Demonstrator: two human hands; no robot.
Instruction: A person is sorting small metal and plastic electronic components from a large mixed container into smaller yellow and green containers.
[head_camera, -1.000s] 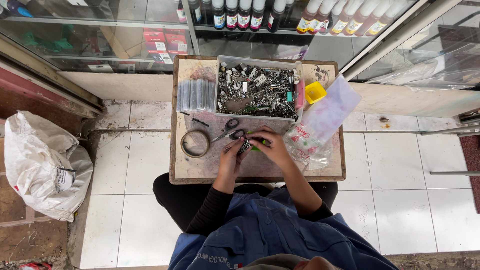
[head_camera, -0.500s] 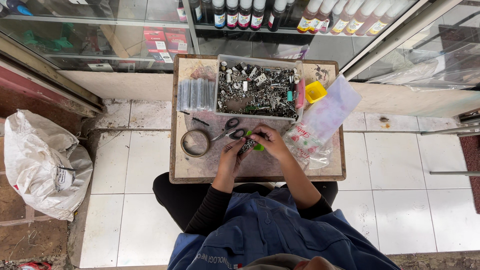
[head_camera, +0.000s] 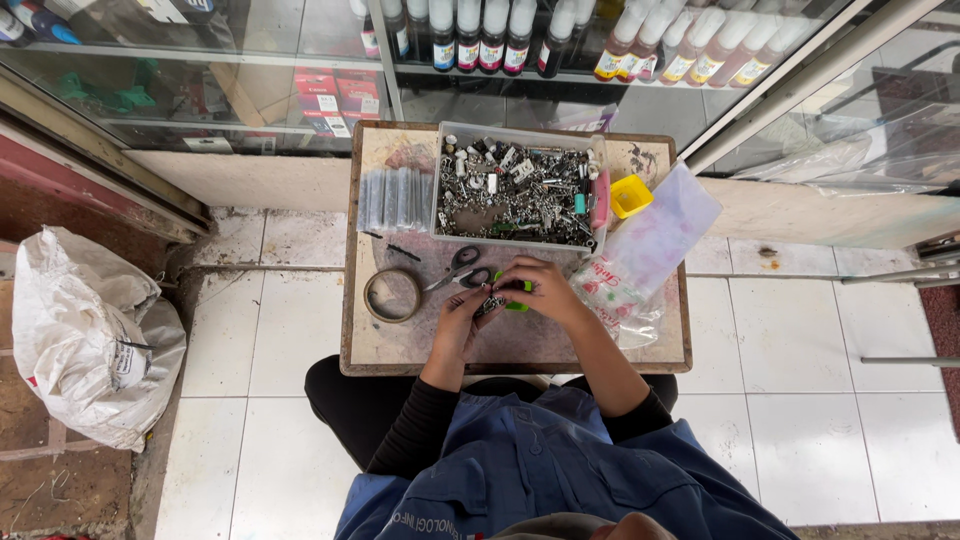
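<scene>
Over the middle of a small wooden table (head_camera: 400, 350), my left hand (head_camera: 462, 318) and my right hand (head_camera: 543, 290) meet. Between the fingers of both sits a small dark metal part (head_camera: 490, 303). My right hand also holds a bright green object (head_camera: 517, 305), of which only bits show past the fingers. Just beyond the hands lie black-handled scissors (head_camera: 460, 270). A clear plastic tray (head_camera: 518, 190) filled with several small metal parts stands at the far side of the table.
A roll of tape (head_camera: 392, 294) lies left of the hands. Clear tubes (head_camera: 395, 198) sit beside the tray, a yellow cup (head_camera: 630, 195) and a plastic bag (head_camera: 645, 260) to the right. A glass cabinet with bottles (head_camera: 480, 35) stands behind. A white sack (head_camera: 85, 335) rests on the floor at left.
The hands have stayed together over the table's middle; the fingers shifted slightly around the small part and the green object. Nothing else moved.
</scene>
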